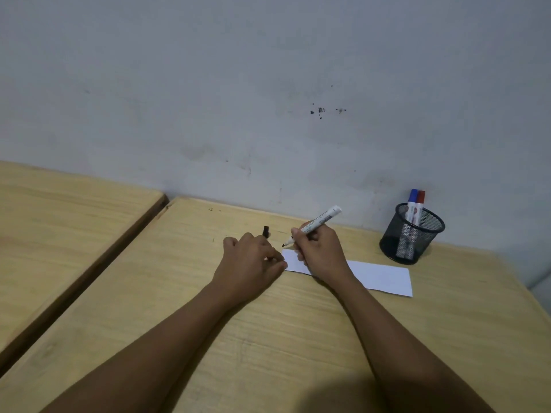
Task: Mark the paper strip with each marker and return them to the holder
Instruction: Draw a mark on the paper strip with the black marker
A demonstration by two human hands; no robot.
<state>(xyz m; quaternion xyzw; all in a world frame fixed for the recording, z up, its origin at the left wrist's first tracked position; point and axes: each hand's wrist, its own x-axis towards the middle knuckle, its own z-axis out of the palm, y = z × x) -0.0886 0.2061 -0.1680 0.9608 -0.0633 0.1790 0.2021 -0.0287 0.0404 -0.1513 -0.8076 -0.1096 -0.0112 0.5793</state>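
My right hand (320,251) is closed around an uncapped marker (316,223), white barrel, dark tip. The barrel slants up toward 1 o'clock; the tip points down toward 7 o'clock and sits just above the left end of the paper strip (378,277). I cannot tell whether the tip touches the paper.

My left hand (253,257) is curled shut at 9 o'clock from the right hand, knuckles up. A black cap (266,231) protrudes from its far side at 12 o'clock; the fingers appear to pinch it. The thumb side of this hand rests against the left end of the strip.

The paper strip is white and lies flat on the wooden table (283,338), running from the hands toward 4 o'clock. My right wrist crosses over it. I see no marks on the exposed part.

The holder (413,234), a black mesh cup, stands upright at 2 o'clock from the right hand, near the wall (268,84), just beyond the strip's far edge. It contains a blue-capped marker (413,201) and a red-capped marker (420,202), side by side, caps up.

A second table (59,219) stands at 9 o'clock, separated by a narrow gap.
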